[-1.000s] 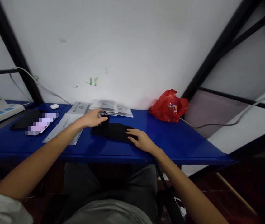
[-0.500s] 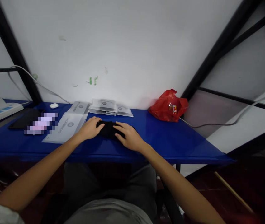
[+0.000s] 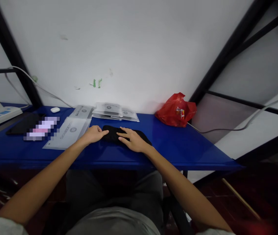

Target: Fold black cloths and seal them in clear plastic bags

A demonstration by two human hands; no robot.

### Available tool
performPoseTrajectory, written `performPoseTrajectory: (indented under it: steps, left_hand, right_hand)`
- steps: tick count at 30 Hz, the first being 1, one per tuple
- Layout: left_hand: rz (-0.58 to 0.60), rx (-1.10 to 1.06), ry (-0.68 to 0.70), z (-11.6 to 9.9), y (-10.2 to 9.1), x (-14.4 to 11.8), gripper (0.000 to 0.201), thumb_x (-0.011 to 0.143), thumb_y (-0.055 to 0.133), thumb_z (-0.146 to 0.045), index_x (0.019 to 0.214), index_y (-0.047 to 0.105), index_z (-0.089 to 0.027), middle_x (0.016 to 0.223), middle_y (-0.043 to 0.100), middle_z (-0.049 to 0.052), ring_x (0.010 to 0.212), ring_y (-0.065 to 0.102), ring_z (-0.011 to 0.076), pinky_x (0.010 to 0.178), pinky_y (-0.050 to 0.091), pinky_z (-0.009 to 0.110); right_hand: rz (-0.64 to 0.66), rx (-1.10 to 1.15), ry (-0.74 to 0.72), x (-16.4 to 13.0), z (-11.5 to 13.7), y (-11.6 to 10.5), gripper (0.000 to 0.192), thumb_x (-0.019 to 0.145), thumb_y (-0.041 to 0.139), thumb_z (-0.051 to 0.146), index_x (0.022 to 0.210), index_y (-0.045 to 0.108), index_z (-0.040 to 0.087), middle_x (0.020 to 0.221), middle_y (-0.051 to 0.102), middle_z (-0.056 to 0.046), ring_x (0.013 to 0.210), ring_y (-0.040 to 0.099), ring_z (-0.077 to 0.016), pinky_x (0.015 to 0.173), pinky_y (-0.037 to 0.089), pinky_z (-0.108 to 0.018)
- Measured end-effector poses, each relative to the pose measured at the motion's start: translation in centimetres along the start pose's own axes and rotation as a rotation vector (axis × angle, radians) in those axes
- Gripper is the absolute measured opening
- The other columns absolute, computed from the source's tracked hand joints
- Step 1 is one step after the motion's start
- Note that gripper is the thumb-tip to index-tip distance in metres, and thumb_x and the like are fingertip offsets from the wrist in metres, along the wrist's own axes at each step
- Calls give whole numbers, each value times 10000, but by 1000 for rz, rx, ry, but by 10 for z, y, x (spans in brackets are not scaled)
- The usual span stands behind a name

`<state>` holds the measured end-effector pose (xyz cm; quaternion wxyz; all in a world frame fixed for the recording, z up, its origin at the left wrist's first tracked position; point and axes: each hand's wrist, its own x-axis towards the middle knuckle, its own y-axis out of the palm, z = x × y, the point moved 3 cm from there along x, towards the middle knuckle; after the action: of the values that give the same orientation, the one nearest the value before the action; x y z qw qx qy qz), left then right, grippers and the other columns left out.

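A long, soft black piece of folded fabric (image 3: 111, 134) lies on the blue table (image 3: 173, 150) in front of me. Its exact kind I cannot make out. At its left end my left hand (image 3: 94, 133) is closed, the thumb on top of the edge and the other fingers curled beside it. My right hand (image 3: 132, 139) lies flat across the middle of the fabric with its fingers spread, covering part of it. The fabric's right end sticks out past that hand.
Printed translucent zip bags (image 3: 65, 132) lie left of my hands, with a stack of more bags (image 3: 108, 108) by the wall. A red plastic bag (image 3: 175, 111) sits back right. At left are a phone (image 3: 42, 129), a white earbud case (image 3: 55, 110) and a power strip (image 3: 1, 116).
The black fabric now extends further right, showing beyond my right hand. My left fingers have curled in at its left end, while my right hand has shifted slightly.
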<state>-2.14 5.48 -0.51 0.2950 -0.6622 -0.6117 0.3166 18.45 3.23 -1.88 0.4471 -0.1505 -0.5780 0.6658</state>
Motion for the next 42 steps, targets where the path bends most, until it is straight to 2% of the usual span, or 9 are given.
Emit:
performPoseTrajectory:
  steps: [3, 5, 10, 15, 20, 26, 31, 38, 42]
  left_hand:
    - [89, -349, -86, -5, 12, 1, 328, 667, 682, -466, 718, 575, -160, 744, 649, 56, 682, 615, 179, 611, 483, 274]
    - [122, -505, -141, -9, 20, 1, 285, 656, 720, -382, 708, 575, -141, 658, 607, 25, 590, 571, 127, 603, 494, 259]
    - [98, -573, -216, -13, 26, 6, 232, 597, 760, -215, 639, 548, -131, 531, 498, -39, 484, 473, 70, 572, 482, 239]
    - [74, -518, -216, 1, 14, 14, 193, 605, 725, -194, 630, 540, -144, 591, 533, -13, 550, 525, 93, 588, 504, 241]
    - [7, -377, -143, 14, -3, 16, 104, 668, 649, -244, 675, 579, -168, 723, 637, 48, 701, 607, 171, 572, 497, 255]
    - [-71, -312, -50, 5, 2, 11, 366, 643, 700, -373, 929, 642, -153, 1004, 681, 110, 901, 632, 230, 705, 493, 299]
    - [-147, -171, -9, 2, 5, 13, 309, 620, 710, -304, 865, 623, -136, 901, 680, 98, 817, 632, 226, 663, 462, 296]
    - [-325, 20, 98, -7, -17, 5, 179, 656, 651, -237, 811, 611, -157, 772, 641, 37, 777, 609, 212, 642, 428, 279]
    - [-439, 143, 229, -21, -26, -3, 189, 710, 585, -187, 895, 620, -173, 845, 650, 58, 843, 600, 231, 692, 435, 314]
  right_hand:
    - [1, 10, -1, -2, -2, 1, 428, 923, 383, 451, 1272, 540, 257, 1413, 428, -86, 1309, 390, -260, 1071, 314, -489]
    - [2, 12, -10, -3, -2, 1, 432, 923, 382, 455, 1280, 531, 261, 1411, 431, -82, 1309, 391, -255, 1072, 316, -481]
    - [-31, 19, -13, -8, -3, -2, 443, 915, 409, 451, 1306, 501, 263, 1404, 439, -86, 1306, 395, -255, 1067, 324, -484]
    - [-44, -2, 33, -26, -15, -6, 460, 891, 460, 452, 1302, 507, 252, 1402, 440, -105, 1301, 401, -270, 1059, 324, -506]
    - [-52, -22, 88, -42, -26, -11, 410, 838, 571, 394, 1220, 585, 248, 1367, 485, -112, 1268, 442, -270, 1040, 352, -501]
    - [-35, 27, 96, -39, -23, -9, 366, 836, 581, 366, 1173, 620, 231, 1301, 548, -121, 1235, 478, -264, 1025, 377, -486]
    - [-84, 54, 134, -42, -25, -10, 410, 822, 597, 380, 1200, 596, 220, 1312, 540, -116, 1236, 476, -260, 1033, 376, -475]
    - [-179, 81, 170, -55, -34, -15, 393, 869, 523, 396, 1206, 579, 201, 1261, 582, -110, 1189, 518, -235, 1024, 394, -456]
    - [-181, 86, 169, -55, -33, -14, 392, 875, 509, 401, 1199, 582, 193, 1238, 600, -110, 1170, 535, -237, 1018, 402, -453]
